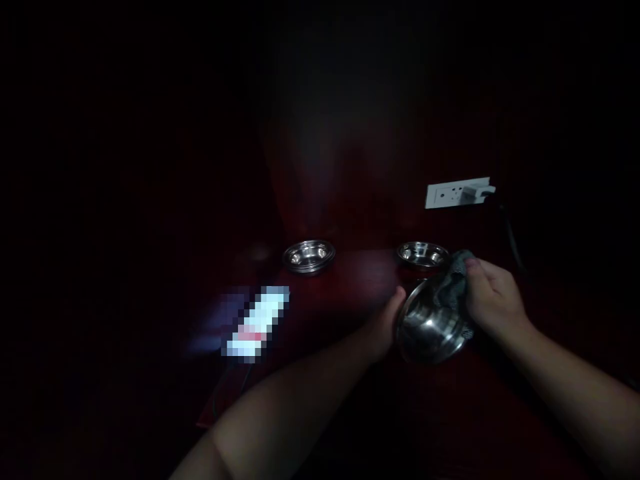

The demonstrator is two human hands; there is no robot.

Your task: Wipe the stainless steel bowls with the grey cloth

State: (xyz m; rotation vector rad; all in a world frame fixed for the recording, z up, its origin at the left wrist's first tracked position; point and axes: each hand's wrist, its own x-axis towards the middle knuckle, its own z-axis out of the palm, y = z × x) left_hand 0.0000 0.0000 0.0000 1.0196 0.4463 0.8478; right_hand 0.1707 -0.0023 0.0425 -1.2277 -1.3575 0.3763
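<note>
A shiny steel bowl (431,327) is tilted on its side in front of me, its inside turned toward the camera. My left hand (387,327) grips the bowl's left rim, thumb up and the other fingers hidden behind it. A dark grey-green cloth (454,280) is bunched in my right hand (495,293), pressed against the bowl's upper right rim. Just beyond stands another steel bowl (424,255), partly behind the cloth. Farther left sits a small stack of steel bowls (309,257).
A lit screen (257,325), blurred out, lies left of my left forearm. On the wall at the right is a white socket plate (450,194) with a plug (477,193) and a dark cable (511,237). The surroundings are very dark, with a dim reddish surface (363,277) beneath the bowls.
</note>
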